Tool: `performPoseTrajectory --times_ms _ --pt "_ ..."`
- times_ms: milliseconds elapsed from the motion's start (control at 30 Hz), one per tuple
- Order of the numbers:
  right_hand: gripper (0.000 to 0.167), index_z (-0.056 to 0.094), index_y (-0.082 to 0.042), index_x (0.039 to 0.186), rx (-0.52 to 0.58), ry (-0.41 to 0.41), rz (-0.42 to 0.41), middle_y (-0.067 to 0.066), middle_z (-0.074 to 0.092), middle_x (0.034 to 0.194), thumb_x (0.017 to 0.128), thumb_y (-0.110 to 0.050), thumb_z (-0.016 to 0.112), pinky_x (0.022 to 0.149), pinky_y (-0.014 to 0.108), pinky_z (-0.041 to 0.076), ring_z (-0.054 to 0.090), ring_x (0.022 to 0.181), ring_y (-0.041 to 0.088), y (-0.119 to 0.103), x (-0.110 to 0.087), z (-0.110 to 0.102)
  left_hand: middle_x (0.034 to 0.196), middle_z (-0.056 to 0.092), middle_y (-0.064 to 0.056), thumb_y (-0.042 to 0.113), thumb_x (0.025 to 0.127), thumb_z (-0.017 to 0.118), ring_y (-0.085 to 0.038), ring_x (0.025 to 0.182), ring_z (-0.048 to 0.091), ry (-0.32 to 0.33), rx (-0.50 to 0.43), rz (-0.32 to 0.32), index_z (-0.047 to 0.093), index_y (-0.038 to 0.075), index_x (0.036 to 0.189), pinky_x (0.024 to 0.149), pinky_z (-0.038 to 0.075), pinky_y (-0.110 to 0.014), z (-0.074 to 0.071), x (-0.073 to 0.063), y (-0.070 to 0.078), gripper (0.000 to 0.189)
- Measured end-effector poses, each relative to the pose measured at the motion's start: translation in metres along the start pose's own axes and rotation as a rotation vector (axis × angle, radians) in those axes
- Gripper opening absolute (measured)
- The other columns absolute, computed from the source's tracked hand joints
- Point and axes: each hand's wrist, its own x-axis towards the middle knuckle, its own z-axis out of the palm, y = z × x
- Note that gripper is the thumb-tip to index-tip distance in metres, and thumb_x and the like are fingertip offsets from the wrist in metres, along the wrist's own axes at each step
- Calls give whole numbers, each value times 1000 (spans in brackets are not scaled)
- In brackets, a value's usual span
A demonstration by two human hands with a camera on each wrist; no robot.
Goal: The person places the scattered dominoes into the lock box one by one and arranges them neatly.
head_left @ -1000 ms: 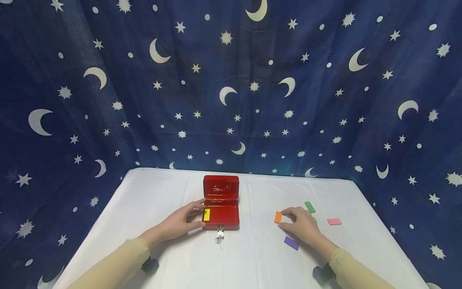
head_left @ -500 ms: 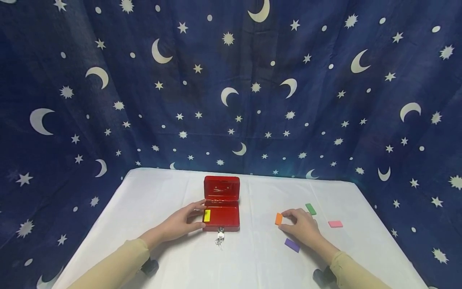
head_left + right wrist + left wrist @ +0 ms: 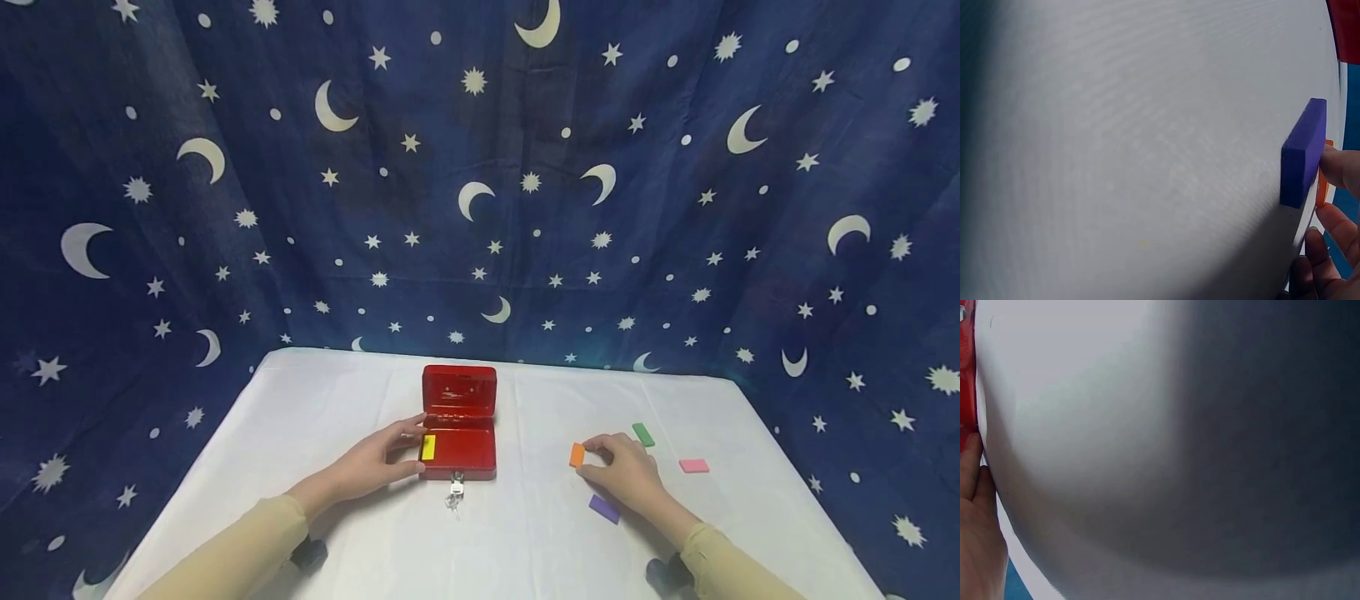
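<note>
An open red cash box (image 3: 465,448) stands left of centre, its lid (image 3: 459,390) tipped back. Inside, along the left wall, lies a yellow block (image 3: 428,447). At the box's left side rests my left hand (image 3: 378,458), thumb at the front corner and fingers reaching toward the hinge. A padlock (image 3: 457,486) with keys (image 3: 453,502) hangs at the front. My right hand (image 3: 622,471) pinches a flat orange block (image 3: 577,455) between thumb and index finger, low over the cloth. A purple block (image 3: 1304,153) lies just below that hand and hides part of the orange one in the right wrist view.
Beyond the right hand lie a green block (image 3: 643,434) and a pink block (image 3: 693,466). White cloth (image 3: 315,417) covers the table. A dark blue curtain (image 3: 420,217) with moons and stars hangs behind its far edge.
</note>
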Motion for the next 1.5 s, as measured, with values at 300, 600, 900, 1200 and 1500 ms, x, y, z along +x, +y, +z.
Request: performPoseTrajectory --times_ms 300,600,900,1200,1500 --pt "44 72 -14 119 1 -13 3 12 65 121 81 -34 84 95 59 42 55 116 35 -2 0 1 152 49 13 53 86 79 -17 139 50 -5 10 2 48 33 149 113 35 -62 -2 -1 2 74" --pt "40 72 -15 114 -12 -35 -21 6 66 108 81 -34 85 89 55 45 58 103 29 -6 7 -5 153 49 13 51 86 80 -17 139 49 -3 1 -16 47 34 150 113 36 -64 -5 1 4 74" --pt "43 71 -14 115 43 -53 -40 3 66 103 82 -37 85 86 48 50 61 99 26 -20 19 -15 158 42 13 49 86 80 -19 140 48 -12 10 -6 54 31 142 114 35 -62 -10 8 6 65" --pt "44 72 -17 119 115 -59 -133 0 63 103 83 -38 83 79 38 47 56 98 23 -53 24 -21 157 44 12 46 88 80 -19 139 49 -25 -5 -7 55 31 140 114 34 -62 -10 9 5 60" --pt "38 73 -20 115 135 -106 -137 -3 60 95 81 -33 84 76 36 46 53 96 22 -94 25 -11 157 44 13 47 87 80 -17 139 49 -33 -11 -14 54 32 141 115 33 -61 -7 9 4 62"
